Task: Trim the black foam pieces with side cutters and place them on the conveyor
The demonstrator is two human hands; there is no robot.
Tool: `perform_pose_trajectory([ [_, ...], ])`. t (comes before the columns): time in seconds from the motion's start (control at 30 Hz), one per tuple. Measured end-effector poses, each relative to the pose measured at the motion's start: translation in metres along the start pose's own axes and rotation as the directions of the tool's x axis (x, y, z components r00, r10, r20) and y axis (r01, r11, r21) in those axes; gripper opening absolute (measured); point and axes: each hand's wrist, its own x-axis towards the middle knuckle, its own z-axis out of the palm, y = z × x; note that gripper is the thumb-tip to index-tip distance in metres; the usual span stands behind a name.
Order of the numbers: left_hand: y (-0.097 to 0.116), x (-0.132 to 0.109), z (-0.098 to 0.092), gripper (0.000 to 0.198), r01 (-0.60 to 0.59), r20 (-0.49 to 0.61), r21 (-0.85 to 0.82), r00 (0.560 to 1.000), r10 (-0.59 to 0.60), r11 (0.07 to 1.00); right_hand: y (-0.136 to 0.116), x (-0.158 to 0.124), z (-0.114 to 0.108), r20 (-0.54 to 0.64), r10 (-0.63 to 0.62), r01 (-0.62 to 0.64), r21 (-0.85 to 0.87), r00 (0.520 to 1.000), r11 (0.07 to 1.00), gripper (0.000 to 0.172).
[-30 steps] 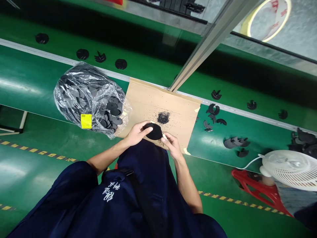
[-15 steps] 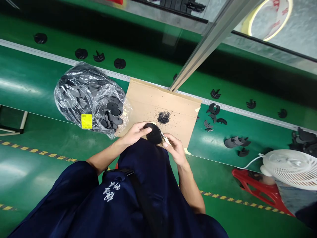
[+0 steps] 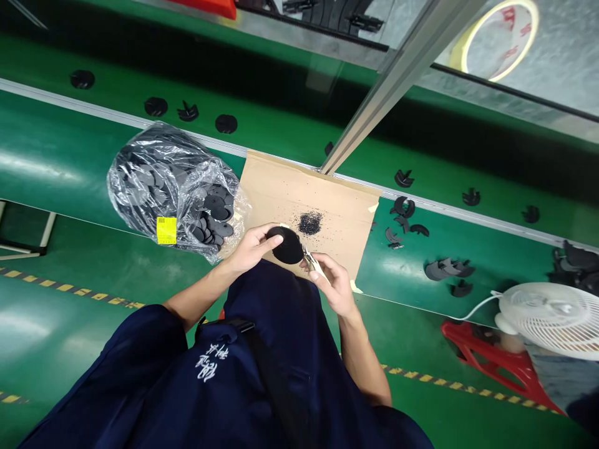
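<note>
My left hand (image 3: 253,248) pinches a round black disc (image 3: 287,246) by its left side, thumb on top. My right hand (image 3: 334,284) is closed around a small pale metallic tool (image 3: 314,264), whose tip is at the disc's right edge. Both hands are over the near edge of a brown cardboard sheet (image 3: 271,181). Just beyond the disc lies a pile of black crumbs (image 3: 309,222) on the cardboard. To the left, a clear plastic bag (image 3: 159,181) with a yellow label holds many dark discs.
Curved black pieces (image 3: 447,268) lie on the green table (image 3: 388,249) to the right. A metal post (image 3: 365,118) rises behind the cardboard. At the right are a white fan (image 3: 552,318) and a red stool (image 3: 496,358). A tape roll (image 3: 500,40) is at the upper right.
The disc has turned to lie flatter to the view and shifted slightly left. The tool in my right hand shows more, at the disc's right edge. The view has moved slightly.
</note>
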Motion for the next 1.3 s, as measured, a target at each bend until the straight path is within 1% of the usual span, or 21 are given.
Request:
perform_pose_trajectory([
  [0.07, 0.001, -0.001, 0.0, 0.054, -0.03, -0.01, 0.054, 0.999, 0.031, 0.998, -0.004, 0.0, 0.0, -0.044, -0.059, 0.053, -0.114, 0.997, 0.992, 0.036],
  [0.17, 0.003, -0.004, 0.002, 0.051, -0.103, -0.009, 0.136, 0.994, 0.105, 0.985, -0.011, 0.002, 0.0, -0.096, -0.177, 0.138, -0.324, 0.979, 0.936, 0.028],
  [0.23, 0.006, -0.007, 0.003, 0.045, -0.184, 0.015, 0.204, 0.983, 0.185, 0.961, -0.015, 0.003, 0.0, -0.091, -0.243, 0.186, -0.412, 0.966, 0.892, 0.025],
  [0.3, 0.01, -0.01, 0.003, 0.039, -0.286, 0.05, 0.301, 0.957, 0.285, 0.91, -0.018, 0.004, 0.0, -0.071, -0.294, 0.23, -0.459, 0.953, 0.858, 0.025],
  [0.37, 0.014, -0.012, 0.002, 0.033, -0.389, 0.104, 0.412, 0.918, 0.382, 0.824, -0.02, 0.004, 0.0, -0.051, -0.336, 0.269, -0.491, 0.941, 0.828, 0.025],
  [0.4, 0.016, -0.013, 0.001, 0.03, -0.443, 0.137, 0.461, 0.892, 0.431, 0.769, -0.021, 0.003, 0.0, -0.041, -0.354, 0.286, -0.507, 0.934, 0.813, 0.026],
  [0.47, 0.018, -0.014, -0.001, 0.027, -0.542, 0.207, 0.536, 0.827, 0.522, 0.647, -0.024, 0.004, -0.001, -0.015, -0.386, 0.316, -0.545, 0.922, 0.776, 0.029],
  [0.53, 0.02, -0.015, -0.004, 0.025, -0.615, 0.276, 0.581, 0.765, 0.582, 0.533, -0.028, 0.005, -0.003, 0.027, -0.418, 0.352, -0.592, 0.908, 0.725, 0.032],
  [0.6, 0.022, -0.014, -0.006, 0.025, -0.651, 0.335, 0.614, 0.728, 0.599, 0.447, -0.033, 0.007, -0.007, 0.089, -0.444, 0.393, -0.638, 0.892, 0.662, 0.035],
  [0.7, 0.025, -0.014, -0.009, 0.025, -0.677, 0.403, 0.642, 0.697, 0.594, 0.359, -0.042, 0.01, -0.015, 0.192, -0.448, 0.445, -0.689, 0.873, 0.572, 0.038],
  [0.77, 0.027, -0.013, -0.011, 0.026, -0.691, 0.436, 0.645, 0.683, 0.586, 0.327, -0.046, 0.012, -0.02, 0.24, -0.434, 0.461, -0.712, 0.868, 0.529, 0.038],
  [0.87, 0.027, -0.013, -0.013, 0.028, -0.699, 0.462, 0.637, 0.684, 0.564, 0.327, -0.05, 0.013, -0.025, 0.262, -0.415, 0.46, -0.731, 0.871, 0.504, 0.038],
  [0.93, 0.026, -0.013, -0.014, 0.028, -0.698, 0.465, 0.634, 0.689, 0.556, 0.333, -0.051, 0.012, -0.024, 0.25, -0.413, 0.452, -0.724, 0.876, 0.521, 0.038],
  [1.0, 0.024, -0.014, -0.014, 0.027, -0.7, 0.461, 0.627, 0.687, 0.562, 0.342, -0.05, 0.012, -0.021, 0.21, -0.418, 0.435, -0.699, 0.884, 0.567, 0.036],
  [1.07, 0.022, -0.015, -0.012, 0.025, -0.707, 0.448, 0.608, 0.682, 0.578, 0.362, -0.047, 0.012, -0.016, 0.145, -0.411, 0.4, -0.65, 0.9, 0.646, 0.034],
  [1.17, 0.022, -0.016, -0.007, 0.024, -0.711, 0.419, 0.564, 0.685, 0.596, 0.421, -0.038, 0.013, -0.004, 0.014, -0.362, 0.319, -0.506, 0.932, 0.801, 0.028],
  [1.23, 0.023, -0.017, -0.003, 0.024, -0.699, 0.398, 0.544, 0.703, 0.589, 0.465, -0.031, 0.013, 0.005, -0.074, -0.315, 0.264, -0.39, 0.946, 0.882, 0.021],
  [1.3, 0.026, -0.017, 0.0, 0.023, -0.679, 0.381, 0.529, 0.726, 0.573, 0.509, -0.026, 0.014, 0.013, -0.121, -0.27, 0.224, -0.303, 0.955, 0.926, 0.013],
])
